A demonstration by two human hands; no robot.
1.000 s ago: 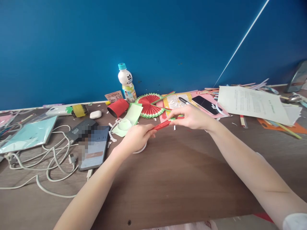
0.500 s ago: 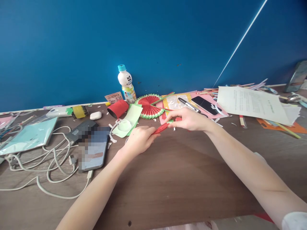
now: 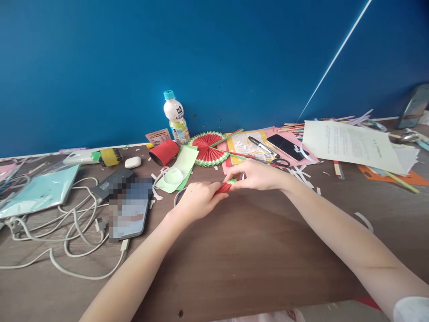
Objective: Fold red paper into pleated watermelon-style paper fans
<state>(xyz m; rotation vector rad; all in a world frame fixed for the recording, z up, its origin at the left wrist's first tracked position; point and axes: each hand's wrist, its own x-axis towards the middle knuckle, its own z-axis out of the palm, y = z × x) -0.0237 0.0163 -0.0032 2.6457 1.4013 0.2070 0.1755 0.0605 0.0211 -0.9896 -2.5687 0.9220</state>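
Between my two hands is a small folded piece of red and green paper [image 3: 224,188]. My left hand [image 3: 200,197] pinches its red end, and the fingertips of my right hand [image 3: 250,175] close on the green-edged end. Just behind them a round pleated red paper fan [image 3: 210,147] with a green and white zigzag rim lies on the table. Light green paper [image 3: 184,163] with a roll of clear tape [image 3: 173,175] on it is left of the fan, beside a red cup-like roll [image 3: 164,152].
A bottle [image 3: 177,118] stands by the blue wall. Scissors [image 3: 279,162], a marker [image 3: 256,144] and a phone [image 3: 287,146] lie behind my right hand. Another phone [image 3: 134,210], white cables [image 3: 75,241] and a blue packet [image 3: 43,190] are at the left; printed sheets [image 3: 348,143] are at the right.
My right hand has shifted slightly down and left, nearer my left hand. More of the scissors and white paper scraps now shows. The folded paper looks more bunched together.
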